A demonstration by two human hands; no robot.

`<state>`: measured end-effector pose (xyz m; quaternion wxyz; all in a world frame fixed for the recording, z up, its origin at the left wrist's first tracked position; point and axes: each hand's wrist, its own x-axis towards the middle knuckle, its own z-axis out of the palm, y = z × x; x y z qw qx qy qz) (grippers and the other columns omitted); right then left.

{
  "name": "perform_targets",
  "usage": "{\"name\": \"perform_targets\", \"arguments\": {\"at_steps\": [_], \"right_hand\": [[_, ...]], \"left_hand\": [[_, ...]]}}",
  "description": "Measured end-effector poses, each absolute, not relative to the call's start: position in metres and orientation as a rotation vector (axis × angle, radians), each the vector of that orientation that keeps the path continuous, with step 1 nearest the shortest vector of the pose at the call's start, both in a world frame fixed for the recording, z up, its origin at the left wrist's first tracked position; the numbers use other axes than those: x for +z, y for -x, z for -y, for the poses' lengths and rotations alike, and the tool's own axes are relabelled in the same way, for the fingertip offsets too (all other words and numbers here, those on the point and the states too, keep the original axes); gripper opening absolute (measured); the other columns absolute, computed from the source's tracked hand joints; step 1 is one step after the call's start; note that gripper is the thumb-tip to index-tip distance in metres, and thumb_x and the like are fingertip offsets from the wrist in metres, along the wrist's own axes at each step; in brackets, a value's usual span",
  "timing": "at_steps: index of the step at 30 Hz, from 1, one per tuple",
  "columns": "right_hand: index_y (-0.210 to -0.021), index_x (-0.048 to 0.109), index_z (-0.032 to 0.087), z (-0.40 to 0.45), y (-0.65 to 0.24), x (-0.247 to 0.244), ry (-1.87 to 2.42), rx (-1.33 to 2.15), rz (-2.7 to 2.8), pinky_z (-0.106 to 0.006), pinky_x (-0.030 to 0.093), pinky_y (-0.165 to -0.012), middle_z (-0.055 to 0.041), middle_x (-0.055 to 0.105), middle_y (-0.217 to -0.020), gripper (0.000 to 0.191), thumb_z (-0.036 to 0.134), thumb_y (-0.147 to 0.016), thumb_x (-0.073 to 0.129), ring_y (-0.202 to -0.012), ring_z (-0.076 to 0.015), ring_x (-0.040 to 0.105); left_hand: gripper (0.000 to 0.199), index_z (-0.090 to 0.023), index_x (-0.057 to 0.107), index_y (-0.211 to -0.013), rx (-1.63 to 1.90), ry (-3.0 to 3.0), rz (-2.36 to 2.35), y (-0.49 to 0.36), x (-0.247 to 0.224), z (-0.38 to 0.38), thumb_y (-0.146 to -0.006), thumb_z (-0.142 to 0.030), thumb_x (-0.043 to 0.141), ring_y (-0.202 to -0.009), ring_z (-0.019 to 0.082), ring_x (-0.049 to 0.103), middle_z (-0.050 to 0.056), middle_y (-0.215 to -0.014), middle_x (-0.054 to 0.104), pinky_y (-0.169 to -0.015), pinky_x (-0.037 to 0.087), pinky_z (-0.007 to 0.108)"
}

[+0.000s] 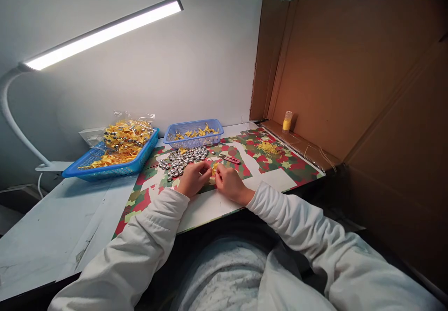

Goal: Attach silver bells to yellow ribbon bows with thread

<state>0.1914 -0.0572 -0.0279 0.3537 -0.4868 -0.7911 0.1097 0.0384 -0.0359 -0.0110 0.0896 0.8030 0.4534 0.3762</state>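
Note:
Close together over the front of the table, my left hand (193, 179) and my right hand (231, 184) are both closed, fingertips pinched on a small yellow ribbon piece (214, 168) between them. Its exact shape is partly hidden by the fingers. Just beyond my left hand spreads a pile of shiny silver bell-like beads (187, 159). A pink-handled cutter (230, 159) lies flat behind my right hand.
Behind the beads stands a light-blue basket (196, 141) with yellow ribbon pieces. A fuller blue basket (105, 174) sits left, under a lamp (105, 35). Yellow threads (269, 148) lie at right, near a yellow-filled bottle (287, 123) and a tall cardboard wall (350, 63).

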Motion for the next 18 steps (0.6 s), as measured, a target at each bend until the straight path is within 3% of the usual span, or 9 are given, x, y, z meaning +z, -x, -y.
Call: {"name": "perform_targets", "arguments": {"at_steps": [10,18], "right_hand": [[-0.091,0.050,0.016,0.0580,-0.1890,-0.0284,1.301,0.283,2.049,-0.028,0.023,-0.055,-0.0036,0.058,-0.065,0.007,0.014,-0.088,0.044,-0.056,-0.0174,0.050],[-0.086,0.048,0.017,0.0556,-0.1893,-0.0268,1.252,0.379,1.977,-0.027,0.027,-0.055,-0.0054,0.060,-0.070,0.007,0.015,-0.090,0.042,-0.059,-0.0180,0.053]], "left_hand": [[0.018,-0.017,0.059,-0.064,1.164,-2.396,-1.325,-0.0395,-0.0111,0.0394,-0.077,-0.026,0.049,-0.051,0.009,0.047,-0.003,-0.053,0.058,-0.051,0.037,0.019],[0.014,-0.019,0.060,-0.064,1.227,-2.506,-1.342,-0.0430,-0.0153,0.0398,-0.076,-0.024,0.054,-0.052,0.010,0.055,-0.001,-0.059,0.065,-0.056,0.043,0.021]]}}
